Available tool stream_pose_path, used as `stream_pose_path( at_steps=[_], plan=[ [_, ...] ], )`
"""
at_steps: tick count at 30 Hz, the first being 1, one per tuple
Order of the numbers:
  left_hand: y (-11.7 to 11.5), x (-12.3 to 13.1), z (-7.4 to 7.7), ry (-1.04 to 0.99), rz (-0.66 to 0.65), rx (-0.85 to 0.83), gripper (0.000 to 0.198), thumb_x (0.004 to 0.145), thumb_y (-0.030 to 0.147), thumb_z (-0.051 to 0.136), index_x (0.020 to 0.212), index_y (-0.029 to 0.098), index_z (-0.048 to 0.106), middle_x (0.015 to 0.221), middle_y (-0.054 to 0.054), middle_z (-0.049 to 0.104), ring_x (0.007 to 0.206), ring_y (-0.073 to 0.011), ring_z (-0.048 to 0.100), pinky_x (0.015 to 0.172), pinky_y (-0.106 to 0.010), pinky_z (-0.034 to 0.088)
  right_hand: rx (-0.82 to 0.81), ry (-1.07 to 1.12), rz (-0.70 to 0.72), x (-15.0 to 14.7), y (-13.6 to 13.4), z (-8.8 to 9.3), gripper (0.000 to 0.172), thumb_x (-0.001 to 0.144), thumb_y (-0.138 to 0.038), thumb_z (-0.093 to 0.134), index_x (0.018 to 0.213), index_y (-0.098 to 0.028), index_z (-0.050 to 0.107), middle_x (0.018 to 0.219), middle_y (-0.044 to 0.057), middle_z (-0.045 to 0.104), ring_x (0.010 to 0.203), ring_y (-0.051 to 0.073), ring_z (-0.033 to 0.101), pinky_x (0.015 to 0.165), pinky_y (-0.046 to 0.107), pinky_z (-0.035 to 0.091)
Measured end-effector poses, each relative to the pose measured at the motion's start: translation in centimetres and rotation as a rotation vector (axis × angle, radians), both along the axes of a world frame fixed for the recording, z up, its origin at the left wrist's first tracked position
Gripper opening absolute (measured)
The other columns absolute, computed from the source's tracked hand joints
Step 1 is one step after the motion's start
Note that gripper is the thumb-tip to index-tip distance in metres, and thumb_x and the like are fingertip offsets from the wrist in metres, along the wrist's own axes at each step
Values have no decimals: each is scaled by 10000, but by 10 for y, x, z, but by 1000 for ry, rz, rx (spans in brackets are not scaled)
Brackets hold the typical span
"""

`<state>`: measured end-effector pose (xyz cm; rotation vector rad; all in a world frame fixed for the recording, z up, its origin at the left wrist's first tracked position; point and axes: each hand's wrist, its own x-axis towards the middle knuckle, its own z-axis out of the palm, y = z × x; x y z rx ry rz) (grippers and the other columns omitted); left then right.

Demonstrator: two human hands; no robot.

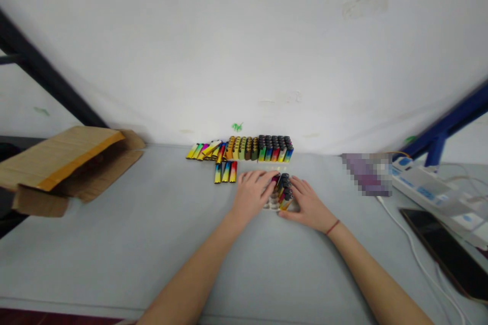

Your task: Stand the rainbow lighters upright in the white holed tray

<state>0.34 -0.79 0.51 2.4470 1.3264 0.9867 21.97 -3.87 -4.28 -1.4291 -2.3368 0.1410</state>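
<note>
Handling lighters (285, 194) in a tray (271, 205)
Pinching one with left hand (248, 193), cupping others with right hand (309, 208), near back edge of worktop (152, 244).

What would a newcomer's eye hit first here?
Probably the colourful upright lighters, packed in rows near the wall at centre. Just nearer, the left hand and right hand flank a part-filled tray. Then the big open box at far left.
</note>
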Motion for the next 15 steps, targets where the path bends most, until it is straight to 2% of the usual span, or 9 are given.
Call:
stream_pose_path(
  at_steps=[3,5,8,11,13,15],
  plan=[
    [6,-15,13,37,186,-79,328,978,335,446,1170,212,682,1008,-107,731,939,-248,658,879,-363,447,-2,-2,-9,0,0,1,877,797,-721,632,1427,-127,488,1475,244,487,1398,419,406,1135,646,321],
    [13,-33,23,135,387,-225,339,978,322,408,1060,179,705,978,-139,733,862,-260,678,787,-348,468,-8,-1,-9,0,-1,1,867,796,-721,633,1425,-139,494,1474,237,491,1399,414,407,1136,645,320],
    [25,-66,31,289,618,-437,367,968,340,386,988,170,710,994,-179,739,892,-306,698,744,-359,478,-16,-4,-3,0,0,2,865,795,-721,633,1418,-134,502,1471,242,492,1393,416,414,1133,643,325],
    [36,-91,28,296,709,-476,402,961,400,379,1101,173,681,1078,-191,739,977,-331,694,763,-375,483,-11,0,2,0,0,2,861,801,-721,625,1422,-138,500,1472,242,492,1392,420,413,1125,650,330],
    [41,-101,21,280,732,-500,442,940,479,415,1156,181,660,1105,-185,740,1005,-330,693,761,-368,488,-5,4,2,0,0,2,856,803,-724,620,1418,-139,504,1471,241,494,1392,419,413,1123,647,335],
    [45,-107,15,282,729,-527,437,915,485,457,1158,186,663,1120,-174,741,1019,-320,694,754,-353,492,-5,4,-1,0,0,2,859,802,-726,620,1409,-128,511,1469,245,495,1390,419,416,1125,640,337]
  ],
)
